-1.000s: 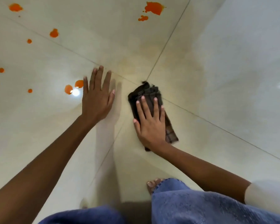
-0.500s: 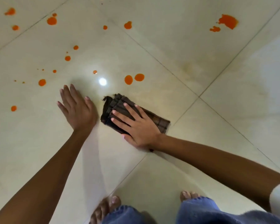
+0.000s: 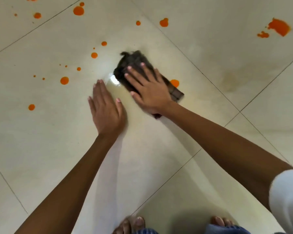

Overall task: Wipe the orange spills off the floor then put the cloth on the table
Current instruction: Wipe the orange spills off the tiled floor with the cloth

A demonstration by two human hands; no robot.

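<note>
Cloth point(image 3: 135, 59) blurry & half hidden under flat right hand point(image 3: 149, 92); left hand point(image 3: 107, 114) flat on floor point(image 3: 57, 141).

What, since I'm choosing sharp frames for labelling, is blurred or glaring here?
Head view: the cloth and right hand are smeared by motion blur. Head view: a bright glare spot sits on the floor beside the cloth. Head view: the spills look reasonably crisp.

Glossy tiled floor point(image 3: 210, 39); dark woven cloth point(image 3: 134, 59)

The right hand point(image 3: 150, 93) covers most of the cloth point(image 3: 134, 59), whose far end is blurred
</note>
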